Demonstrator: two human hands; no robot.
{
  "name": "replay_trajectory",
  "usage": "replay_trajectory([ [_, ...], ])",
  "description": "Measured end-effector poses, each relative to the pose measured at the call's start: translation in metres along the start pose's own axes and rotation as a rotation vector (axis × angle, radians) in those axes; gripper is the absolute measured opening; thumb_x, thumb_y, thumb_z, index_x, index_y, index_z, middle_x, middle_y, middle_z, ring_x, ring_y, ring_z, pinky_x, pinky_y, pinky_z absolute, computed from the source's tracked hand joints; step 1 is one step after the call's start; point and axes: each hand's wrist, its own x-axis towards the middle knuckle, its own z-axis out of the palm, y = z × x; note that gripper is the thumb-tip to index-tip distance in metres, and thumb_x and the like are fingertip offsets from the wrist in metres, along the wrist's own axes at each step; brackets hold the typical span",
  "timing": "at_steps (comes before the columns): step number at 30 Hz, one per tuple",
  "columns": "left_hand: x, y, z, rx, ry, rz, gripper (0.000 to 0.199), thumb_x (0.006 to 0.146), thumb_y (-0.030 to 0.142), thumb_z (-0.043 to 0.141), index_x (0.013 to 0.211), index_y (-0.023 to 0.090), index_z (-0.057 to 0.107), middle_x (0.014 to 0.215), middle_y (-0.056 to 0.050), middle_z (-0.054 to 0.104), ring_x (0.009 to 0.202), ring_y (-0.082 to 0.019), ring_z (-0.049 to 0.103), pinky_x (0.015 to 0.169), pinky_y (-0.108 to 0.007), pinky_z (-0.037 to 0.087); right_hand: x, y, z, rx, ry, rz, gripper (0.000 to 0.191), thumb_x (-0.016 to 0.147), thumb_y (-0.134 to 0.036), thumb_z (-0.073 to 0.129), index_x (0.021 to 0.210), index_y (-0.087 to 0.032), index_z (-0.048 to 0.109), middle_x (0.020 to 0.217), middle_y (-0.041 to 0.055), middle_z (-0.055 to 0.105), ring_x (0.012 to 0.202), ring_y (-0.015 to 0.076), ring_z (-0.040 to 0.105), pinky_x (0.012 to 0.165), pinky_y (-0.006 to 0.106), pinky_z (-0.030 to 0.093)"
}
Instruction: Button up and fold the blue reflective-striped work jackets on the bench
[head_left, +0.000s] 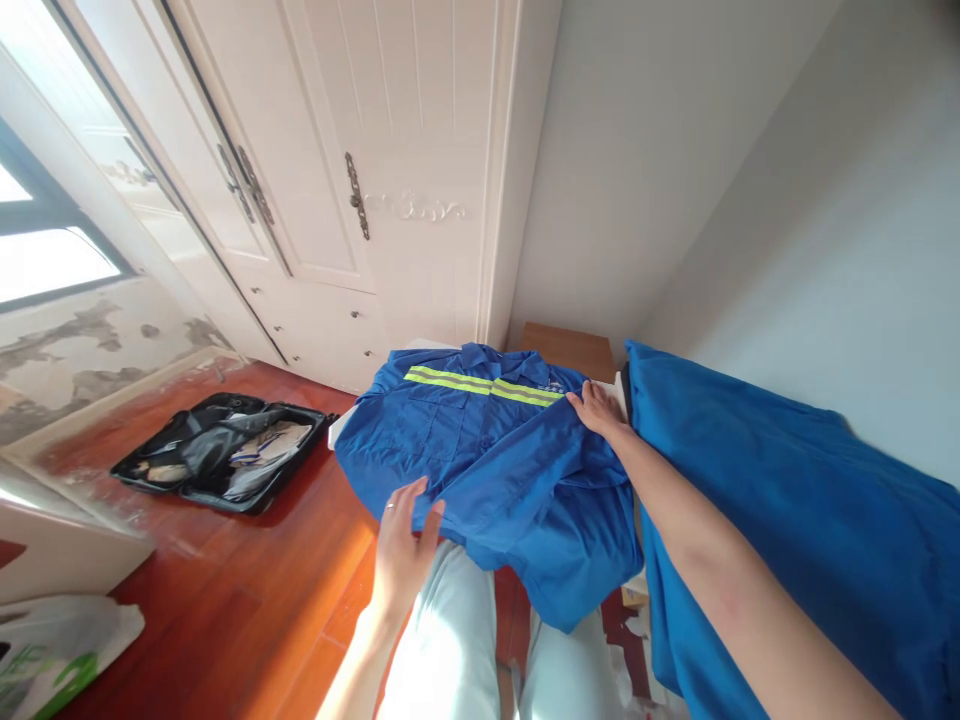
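Observation:
A blue work jacket [450, 430] with a yellow and grey reflective band lies front up, collar away from me, on a light surface that it mostly covers. One sleeve [510, 470] runs diagonally across its front, and its lower part hangs over the near edge in loose folds. My left hand [405, 540], a ring on one finger, is at the jacket's near edge with thumb and fingers apart; whether it touches the cloth I cannot tell. Resting on the jacket's right shoulder side is my right hand [596, 408], its fingers stretched out over the fabric.
Blue cloth [765, 480] covers a raised surface on the right. An open suitcase [225, 450] with clothes lies on the wooden floor [300, 610] to the left. White wardrobe doors [420, 120] rise behind. A plastic bag [67, 640] sits lower left, a brown wooden piece [568, 347] at the back.

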Motion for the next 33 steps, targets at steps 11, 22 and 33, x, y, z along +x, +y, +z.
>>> replay_trajectory([
  [11, 0.083, 0.02, 0.087, 0.422, -0.492, 0.715, 0.058, 0.1, 0.047, 0.034, 0.148, 0.016, 0.042, 0.153, -0.013, 0.04, 0.144, -0.027, 0.032, 0.118, -0.049, 0.023, -0.175, -0.044, 0.029, 0.008, 0.049, -0.821, 0.067, 0.1, -0.051, 0.036, 0.154, -0.012, 0.027, 0.158, 0.0181, 0.028, 0.148, 0.028, 0.022, 0.118, 0.052, 0.026],
  [22, 0.128, 0.066, 0.095, 0.268, -0.547, 0.664, 0.042, 0.099, 0.044, 0.038, 0.12, 0.02, 0.066, 0.128, -0.014, 0.063, 0.129, -0.03, 0.05, 0.106, -0.045, 0.037, -0.237, -0.016, -0.018, 0.035, 0.127, -0.618, 0.034, 0.097, -0.028, 0.048, 0.127, -0.016, 0.058, 0.13, 0.0158, 0.059, 0.12, 0.0283, 0.055, 0.1, 0.044, 0.047],
  [33, 0.15, 0.046, 0.149, 0.325, -0.725, 0.824, 0.058, 0.101, 0.052, 0.029, 0.149, 0.021, 0.04, 0.158, -0.009, 0.031, 0.148, -0.021, 0.023, 0.12, -0.042, 0.015, -0.209, -0.047, -0.004, -0.204, 0.156, -0.721, 0.018, 0.098, -0.015, 0.046, 0.098, -0.018, 0.064, 0.094, 0.0071, 0.061, 0.091, 0.0216, 0.056, 0.077, 0.032, 0.047],
])
